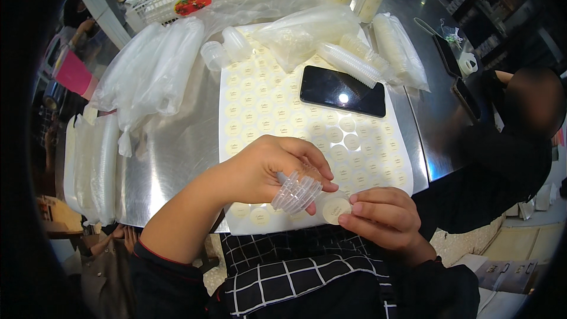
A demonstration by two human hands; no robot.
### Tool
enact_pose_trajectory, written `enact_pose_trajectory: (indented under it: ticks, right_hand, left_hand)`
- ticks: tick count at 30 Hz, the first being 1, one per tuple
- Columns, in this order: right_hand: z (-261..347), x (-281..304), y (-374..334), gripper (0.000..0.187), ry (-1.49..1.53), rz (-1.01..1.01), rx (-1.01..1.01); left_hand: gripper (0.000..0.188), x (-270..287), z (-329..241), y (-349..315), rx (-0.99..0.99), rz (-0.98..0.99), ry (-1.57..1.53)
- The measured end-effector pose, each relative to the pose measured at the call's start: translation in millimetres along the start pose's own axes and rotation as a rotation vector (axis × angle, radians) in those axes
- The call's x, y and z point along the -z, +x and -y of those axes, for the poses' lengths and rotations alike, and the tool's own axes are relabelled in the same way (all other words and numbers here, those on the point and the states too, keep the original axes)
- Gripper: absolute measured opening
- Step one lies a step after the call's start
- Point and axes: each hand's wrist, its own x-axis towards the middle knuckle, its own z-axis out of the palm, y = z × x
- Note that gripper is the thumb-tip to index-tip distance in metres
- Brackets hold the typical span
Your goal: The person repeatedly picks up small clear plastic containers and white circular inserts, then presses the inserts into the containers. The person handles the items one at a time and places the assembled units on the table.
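Note:
My left hand (266, 162) is curled over a short stack of transparent plastic lids (297, 194), gripping it above the front edge of the sticker sheet. Just right of that stack, my right hand (387, 215) pinches the edge of a single transparent lid (326, 198) that bears a round cream sticker (336, 210). The lid lies close against the left fingertips. Under both hands spreads the large sheet of round cream stickers (248, 103), with a few bare white circles right of its middle.
A black phone (342, 91) rests on the sheet. Beyond it are a row of nested lids (351, 65) and a plastic bag (295, 35). Bagged cups (153, 68) lie left, two loose cups (227, 48) nearby, a white basket (201, 0) behind. Another person (484, 142) sits at right.

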Motion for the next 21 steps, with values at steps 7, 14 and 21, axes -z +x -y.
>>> enact_pose_trajectory:
  ticks: [7,14,21]
  right_hand:
    - [1,-1,-2,0.024,0.016,-0.001,-0.031]
    - [-5,-3,7,0.027,0.033,0.176,-0.186]
    - [-3,0,5,0.052,0.124,0.332,-0.209]
  left_hand:
    - [0.041,-1,0,1,-0.009,0.01,0.019]
    - [0.027,3,6,-1,0.04,0.02,-0.067]
    - [0.038,6,8,-2,0.12,0.042,-0.168]
